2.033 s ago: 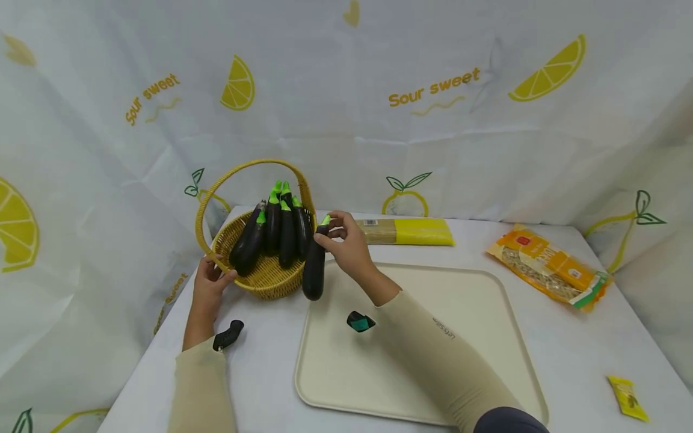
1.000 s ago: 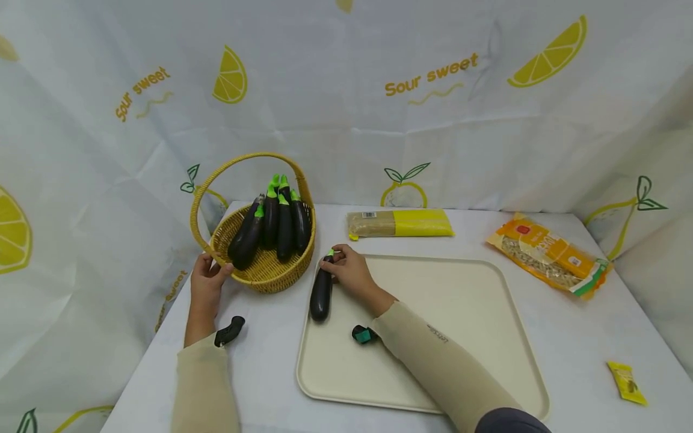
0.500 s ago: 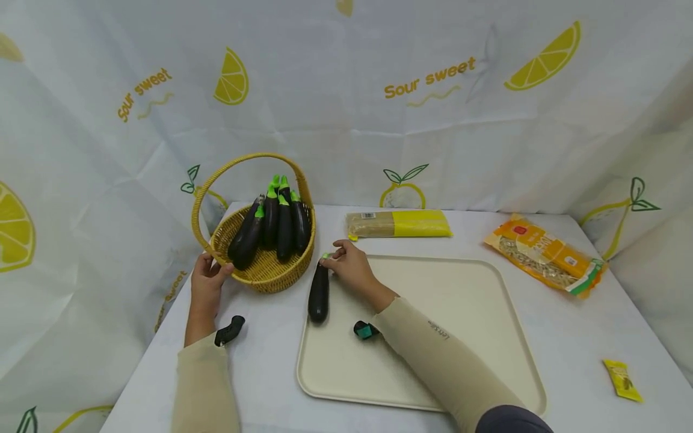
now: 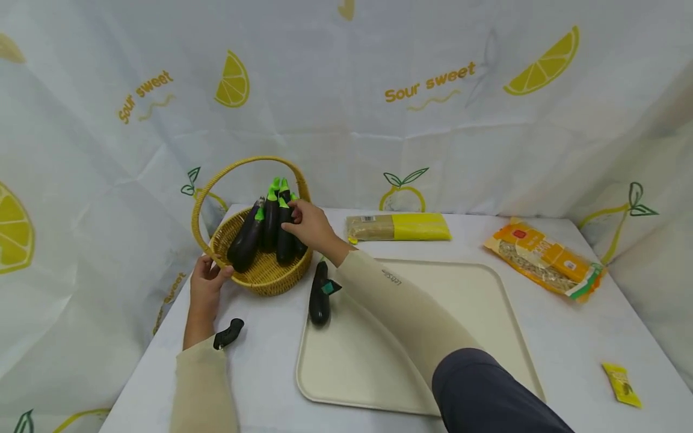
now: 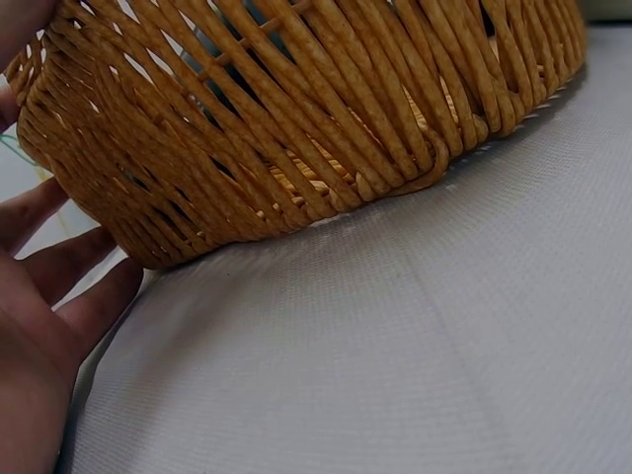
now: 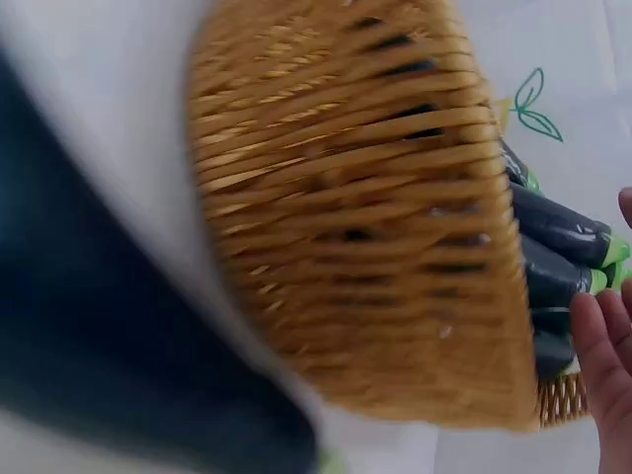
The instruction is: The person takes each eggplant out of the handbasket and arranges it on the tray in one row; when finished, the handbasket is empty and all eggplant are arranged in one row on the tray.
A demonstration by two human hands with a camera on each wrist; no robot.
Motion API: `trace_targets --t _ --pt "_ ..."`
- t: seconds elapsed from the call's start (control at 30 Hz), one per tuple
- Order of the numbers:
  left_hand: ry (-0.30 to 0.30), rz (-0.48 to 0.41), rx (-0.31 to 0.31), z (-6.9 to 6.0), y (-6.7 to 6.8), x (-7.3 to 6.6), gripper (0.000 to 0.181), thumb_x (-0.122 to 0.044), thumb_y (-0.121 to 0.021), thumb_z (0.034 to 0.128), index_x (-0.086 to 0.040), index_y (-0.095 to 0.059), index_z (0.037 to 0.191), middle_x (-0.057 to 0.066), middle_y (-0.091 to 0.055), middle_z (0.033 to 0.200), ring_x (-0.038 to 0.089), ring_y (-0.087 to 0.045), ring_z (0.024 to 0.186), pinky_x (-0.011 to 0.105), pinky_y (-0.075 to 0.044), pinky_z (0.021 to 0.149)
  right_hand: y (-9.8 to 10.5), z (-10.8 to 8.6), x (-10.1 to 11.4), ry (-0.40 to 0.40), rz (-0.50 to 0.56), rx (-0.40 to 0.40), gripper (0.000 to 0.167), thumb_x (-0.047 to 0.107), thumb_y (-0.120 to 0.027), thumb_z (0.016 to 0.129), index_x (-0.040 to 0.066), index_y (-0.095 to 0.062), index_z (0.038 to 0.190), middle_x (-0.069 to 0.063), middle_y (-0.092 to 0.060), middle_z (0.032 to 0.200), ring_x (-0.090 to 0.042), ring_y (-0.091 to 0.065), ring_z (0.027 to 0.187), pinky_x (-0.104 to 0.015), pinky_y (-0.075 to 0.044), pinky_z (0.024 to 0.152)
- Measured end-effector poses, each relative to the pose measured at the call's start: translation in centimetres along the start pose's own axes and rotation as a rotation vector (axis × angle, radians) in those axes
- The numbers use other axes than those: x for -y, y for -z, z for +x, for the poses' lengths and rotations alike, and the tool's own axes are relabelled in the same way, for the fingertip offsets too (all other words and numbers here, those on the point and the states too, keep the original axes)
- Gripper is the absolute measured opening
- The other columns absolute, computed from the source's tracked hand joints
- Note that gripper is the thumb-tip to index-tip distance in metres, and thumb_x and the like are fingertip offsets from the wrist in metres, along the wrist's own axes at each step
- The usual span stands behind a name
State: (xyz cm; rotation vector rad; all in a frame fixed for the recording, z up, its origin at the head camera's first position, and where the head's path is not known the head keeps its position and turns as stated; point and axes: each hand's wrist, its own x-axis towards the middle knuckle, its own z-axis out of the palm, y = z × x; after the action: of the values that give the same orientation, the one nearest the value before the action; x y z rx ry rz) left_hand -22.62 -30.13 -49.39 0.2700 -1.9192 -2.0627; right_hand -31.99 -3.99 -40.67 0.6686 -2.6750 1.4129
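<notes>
Backdrop point(image 4: 325, 90): white cloth printed with lemon slices and "Sour sweet", hanging behind and beside everything.
Worktop point(image 4: 585, 337): white-covered, carrying all the goods.
Tray point(image 4: 357, 367): cream, shallow-rimmed, lying flat in front of the person, with the right sleeve point(image 4: 400, 307) above it.
Wicker basket point(image 4: 267, 287): beyond the tray's left corner, a bunch of eggplants point(image 4: 248, 243) leaning inside, green caps mostly uppermost. It looks light and a little springy; the rim seems a sound place to steady it.
Orange food bag point(image 4: 544, 258): far right, lying flat, flaky contents showing through.
Noodle packet point(image 4: 400, 227): behind the tray, yellow at one end.
Right hand point(image 4: 313, 228): over the basket's near-right side, thumb and fingers parted about the eggplants' upper ends; I can't tell whether they touch one.
Left hand point(image 4: 206, 288): thumb and fingers holding the basket's left side by the rim.
Lone eggplant point(image 4: 319, 297): on the tray along its left edge, cap towards the basket. I'd judge it firm, glossy and slippery, heavier at the round end, its skin easily bruised; best taken just below the cap.
Yellow sachet point(image 4: 621, 385): near right, well apart from the tray.
</notes>
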Motion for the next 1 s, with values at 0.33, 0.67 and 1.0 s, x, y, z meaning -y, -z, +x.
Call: trace_targets --t 0.33,0.67,1.0 --pt "0.024 0.035 0.01 0.0 0.2 0.2 0.037 -0.004 -0.072 0.0869 -0.011 -0.048 0.114 0.005 -0.04 0.149 0.024 -0.039 0.135 0.032 -0.036 0.106 -2.6 3.2 0.7 -0.078 -0.161 -0.113 0.054 0.029 -0.069 0.092 0.013 -0.049 0.141 -0.005 -0.055 0.133 -0.02 -0.053 0.119 -0.035 -0.045 0.096" --pt "-0.006 0.017 0.023 -0.5 -0.3 -1.3 0.04 0.007 -0.067 0.0872 0.002 -0.044 0.12 0.011 -0.038 0.15 0.029 -0.037 0.136 0.034 -0.036 0.106 -3.9 4.2 0.5 -0.143 -0.299 -0.149 0.059 0.034 -0.068 0.092 0.016 -0.046 0.143 -0.006 -0.055 0.135 -0.025 -0.053 0.12 -0.037 -0.046 0.095" --pt "-0.019 0.036 0.028 -0.6 -0.1 -1.4 0.041 0.005 -0.067 0.0884 0.004 -0.043 0.121 0.01 -0.038 0.151 0.029 -0.035 0.138 0.039 -0.033 0.109 -4.0 3.8 0.0 -0.115 -0.038 -0.238 0.055 0.021 -0.072 0.089 0.017 -0.05 0.139 0.0 -0.061 0.118 -0.016 -0.061 0.093 -0.033 -0.051 0.075"
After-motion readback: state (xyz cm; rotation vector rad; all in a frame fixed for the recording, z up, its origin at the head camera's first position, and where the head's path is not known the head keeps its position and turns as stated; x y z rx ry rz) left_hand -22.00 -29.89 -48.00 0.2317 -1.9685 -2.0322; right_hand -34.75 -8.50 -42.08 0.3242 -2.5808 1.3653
